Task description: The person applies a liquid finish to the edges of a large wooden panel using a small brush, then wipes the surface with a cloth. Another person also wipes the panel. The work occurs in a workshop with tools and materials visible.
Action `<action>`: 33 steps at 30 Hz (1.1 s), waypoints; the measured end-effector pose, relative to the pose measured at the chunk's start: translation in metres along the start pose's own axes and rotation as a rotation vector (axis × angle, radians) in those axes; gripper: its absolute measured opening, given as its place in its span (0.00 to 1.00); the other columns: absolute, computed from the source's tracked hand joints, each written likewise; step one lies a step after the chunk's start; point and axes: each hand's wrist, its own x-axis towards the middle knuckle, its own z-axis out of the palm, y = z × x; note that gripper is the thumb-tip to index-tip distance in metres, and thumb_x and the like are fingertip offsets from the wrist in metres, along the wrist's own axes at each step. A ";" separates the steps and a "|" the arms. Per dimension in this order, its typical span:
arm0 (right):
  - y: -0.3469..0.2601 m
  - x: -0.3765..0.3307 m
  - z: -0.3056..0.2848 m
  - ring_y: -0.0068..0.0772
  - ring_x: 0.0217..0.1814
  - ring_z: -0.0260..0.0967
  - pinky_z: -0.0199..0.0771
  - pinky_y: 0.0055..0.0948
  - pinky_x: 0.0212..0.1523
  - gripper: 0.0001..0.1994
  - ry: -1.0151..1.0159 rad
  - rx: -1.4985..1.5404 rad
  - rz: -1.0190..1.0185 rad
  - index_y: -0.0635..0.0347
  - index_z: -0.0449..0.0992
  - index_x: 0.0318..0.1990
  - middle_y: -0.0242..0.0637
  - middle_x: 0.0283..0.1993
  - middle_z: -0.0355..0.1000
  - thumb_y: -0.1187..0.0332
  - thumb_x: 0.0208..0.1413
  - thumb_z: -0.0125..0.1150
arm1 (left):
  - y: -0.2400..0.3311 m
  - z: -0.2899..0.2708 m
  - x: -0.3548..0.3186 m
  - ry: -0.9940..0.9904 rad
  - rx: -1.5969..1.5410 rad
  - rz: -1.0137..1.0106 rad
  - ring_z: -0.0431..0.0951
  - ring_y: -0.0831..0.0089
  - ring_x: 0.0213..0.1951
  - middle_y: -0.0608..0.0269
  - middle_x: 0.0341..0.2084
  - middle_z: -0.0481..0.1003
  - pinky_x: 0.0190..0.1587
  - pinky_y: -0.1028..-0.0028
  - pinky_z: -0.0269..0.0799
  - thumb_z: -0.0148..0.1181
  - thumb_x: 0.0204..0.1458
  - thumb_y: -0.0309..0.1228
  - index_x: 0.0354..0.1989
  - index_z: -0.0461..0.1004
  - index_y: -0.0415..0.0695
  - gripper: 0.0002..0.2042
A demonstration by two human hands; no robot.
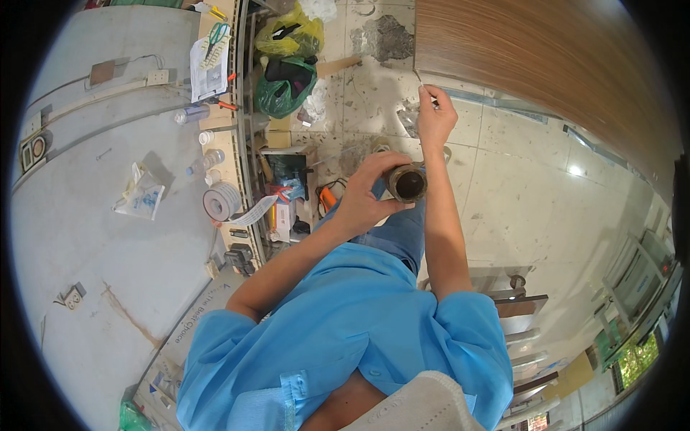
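Note:
My left hand is wrapped round a small round can, its open top facing up and its inside dark. The can is at the middle of the view, in front of my thighs. Farther out, my right hand pinches a thin stick-like tool; whether it is a small brush I cannot tell. The tip of that tool is at the near left corner of a brown wood-grain panel, and it seems to touch the edge.
A narrow shelf on the left carries a paper roll, bottles and scissors. Green and yellow plastic bags lie on the stained tile floor beside it. Metal-framed items stand at the far right.

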 end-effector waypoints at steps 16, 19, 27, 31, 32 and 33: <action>0.011 0.000 0.020 0.33 0.40 0.79 0.77 0.32 0.45 0.07 0.124 0.106 0.000 0.62 0.86 0.43 0.39 0.41 0.84 0.70 0.61 0.72 | -0.005 0.002 0.011 -0.029 0.008 -0.011 0.78 0.68 0.57 0.62 0.59 0.76 0.58 0.69 0.71 0.83 0.41 0.25 0.63 0.76 0.49 0.36; 0.010 -0.001 0.025 0.31 0.40 0.79 0.77 0.31 0.45 0.07 0.138 0.112 0.049 0.62 0.86 0.43 0.39 0.42 0.84 0.70 0.61 0.72 | -0.004 0.003 0.011 -0.044 0.000 -0.023 0.78 0.68 0.57 0.61 0.58 0.76 0.59 0.69 0.72 0.83 0.42 0.25 0.63 0.76 0.48 0.35; 0.005 -0.003 0.028 0.30 0.40 0.78 0.76 0.30 0.45 0.07 0.090 0.105 0.046 0.63 0.86 0.44 0.37 0.42 0.84 0.70 0.61 0.72 | -0.003 0.006 0.011 -0.050 -0.011 -0.017 0.78 0.69 0.57 0.61 0.58 0.75 0.60 0.69 0.71 0.83 0.43 0.25 0.63 0.76 0.48 0.35; 0.002 -0.003 0.030 0.30 0.40 0.79 0.76 0.29 0.44 0.07 0.149 0.104 0.097 0.63 0.86 0.43 0.37 0.42 0.84 0.71 0.61 0.72 | -0.004 0.006 0.011 -0.047 -0.004 -0.011 0.77 0.69 0.57 0.61 0.58 0.75 0.60 0.69 0.72 0.83 0.43 0.25 0.63 0.76 0.48 0.35; 0.002 -0.003 0.030 0.30 0.40 0.79 0.76 0.29 0.44 0.07 0.154 0.116 0.071 0.63 0.86 0.43 0.37 0.42 0.84 0.71 0.60 0.72 | -0.004 0.006 0.011 -0.049 -0.005 -0.019 0.77 0.68 0.57 0.61 0.58 0.75 0.60 0.69 0.72 0.83 0.43 0.25 0.63 0.75 0.48 0.35; 0.001 -0.003 0.031 0.30 0.40 0.79 0.76 0.29 0.44 0.07 0.172 0.121 0.054 0.63 0.86 0.43 0.37 0.42 0.84 0.71 0.60 0.72 | -0.004 0.006 0.011 -0.050 -0.005 -0.022 0.77 0.68 0.57 0.61 0.58 0.75 0.60 0.69 0.72 0.83 0.43 0.25 0.63 0.75 0.48 0.35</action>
